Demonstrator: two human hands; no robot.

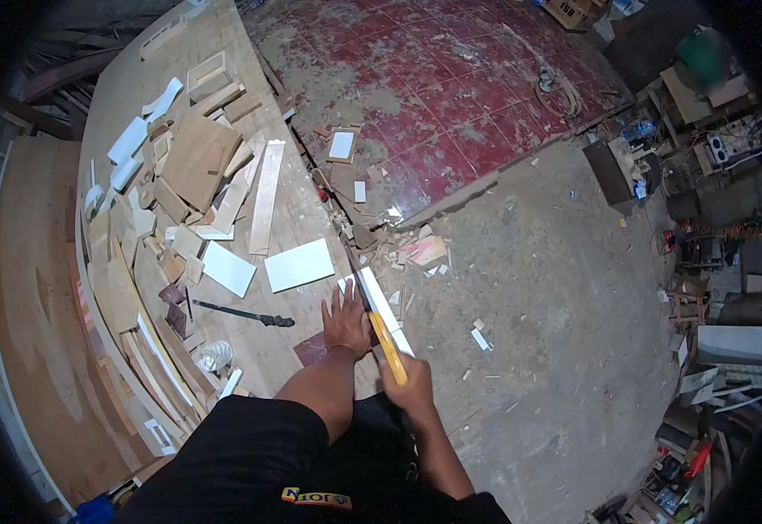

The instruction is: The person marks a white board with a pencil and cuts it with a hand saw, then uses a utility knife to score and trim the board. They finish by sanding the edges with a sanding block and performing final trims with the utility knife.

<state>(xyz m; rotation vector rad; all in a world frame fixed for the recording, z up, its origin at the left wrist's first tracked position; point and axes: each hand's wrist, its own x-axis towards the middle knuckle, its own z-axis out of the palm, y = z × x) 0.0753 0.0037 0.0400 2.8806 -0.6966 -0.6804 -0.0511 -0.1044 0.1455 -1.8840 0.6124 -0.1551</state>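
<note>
My left hand (346, 325) lies flat at the table's edge with its fingers spread. Its fingertips rest at a white board piece, mostly covered by the hand. Closed around a yellow-handled tool (388, 349) is my right hand (409, 386), just beyond the edge. A narrow dark part, possibly a blade, runs forward from the handle beside my left fingers. Along its right side lies a long white strip (381, 301), overhanging the floor. Left of my left hand are a white rectangular board (301, 265) and a black rod-like tool (245, 313).
Wood offcuts (202, 162) are heaped on the worktable (298, 214). A clear plastic bag or cup (213, 356) sits nearer me. Scraps litter the concrete floor (529, 341) and raised red tiles (442, 96). Clutter lines the right wall, including a white panel (737, 339).
</note>
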